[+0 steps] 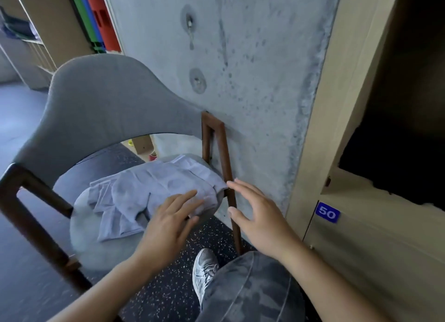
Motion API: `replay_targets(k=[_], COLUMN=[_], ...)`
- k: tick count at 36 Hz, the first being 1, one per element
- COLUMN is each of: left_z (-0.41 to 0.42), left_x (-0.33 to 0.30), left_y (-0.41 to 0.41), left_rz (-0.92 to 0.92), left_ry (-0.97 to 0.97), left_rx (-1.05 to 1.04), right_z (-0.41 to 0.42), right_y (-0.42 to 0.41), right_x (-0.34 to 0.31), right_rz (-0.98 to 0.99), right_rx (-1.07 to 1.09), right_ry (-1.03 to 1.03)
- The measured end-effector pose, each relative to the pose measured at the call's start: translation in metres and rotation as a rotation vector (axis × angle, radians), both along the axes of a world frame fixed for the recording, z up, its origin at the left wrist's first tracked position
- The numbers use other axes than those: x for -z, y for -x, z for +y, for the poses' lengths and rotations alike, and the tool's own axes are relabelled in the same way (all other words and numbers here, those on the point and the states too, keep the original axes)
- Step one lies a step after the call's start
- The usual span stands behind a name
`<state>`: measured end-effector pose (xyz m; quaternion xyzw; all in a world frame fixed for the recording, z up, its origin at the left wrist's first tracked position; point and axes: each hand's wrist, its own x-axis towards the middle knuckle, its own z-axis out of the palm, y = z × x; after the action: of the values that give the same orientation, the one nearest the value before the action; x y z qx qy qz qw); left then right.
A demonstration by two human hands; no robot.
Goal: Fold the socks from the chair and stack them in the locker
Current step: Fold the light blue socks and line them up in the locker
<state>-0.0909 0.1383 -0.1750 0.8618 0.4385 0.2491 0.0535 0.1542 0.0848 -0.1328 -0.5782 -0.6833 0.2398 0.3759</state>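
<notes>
1. Head view: pale grey, soft, crumpled socks (149, 196) are seen heaped on the round padded seat of a grey upholstered chair (101, 105) with dark wooden legs.
2. The left hand (168, 223) is laid palm-down on the pile, fingers (185, 196) spread, grasping nothing.
3. The right hand (260, 215) is held just beside the seat, released and empty.
4. A beige wooden locker (361, 225) stands at right.

Pale grey socks (149, 196) heaped on the chair (101, 110) — locker (395, 134) open to the right.

The socks lie unfolded in a loose, overlapping pile across the round grey seat cushion, ribbed cuffs showing at the far and left edges, one end draping over the seat's right rim. The chair has a curved grey upholstered back and dark wooden legs — its right side stands against the concrete wall. The light wooden locker shows a dark interior, door swung open.
</notes>
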Motion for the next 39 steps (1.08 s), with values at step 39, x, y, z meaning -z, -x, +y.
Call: replay_targets(k=[39], left_z=[0.001], left_x=[-0.009], left_y=[0.006], left_rz=[-0.001], left_ry=[-0.05], left_rx=[0.04], right_z=[-0.005], right_y=[0.001], right_x=[0.001], right_rz=[0.029], right_rx=[-0.015], right_ry=[0.05])
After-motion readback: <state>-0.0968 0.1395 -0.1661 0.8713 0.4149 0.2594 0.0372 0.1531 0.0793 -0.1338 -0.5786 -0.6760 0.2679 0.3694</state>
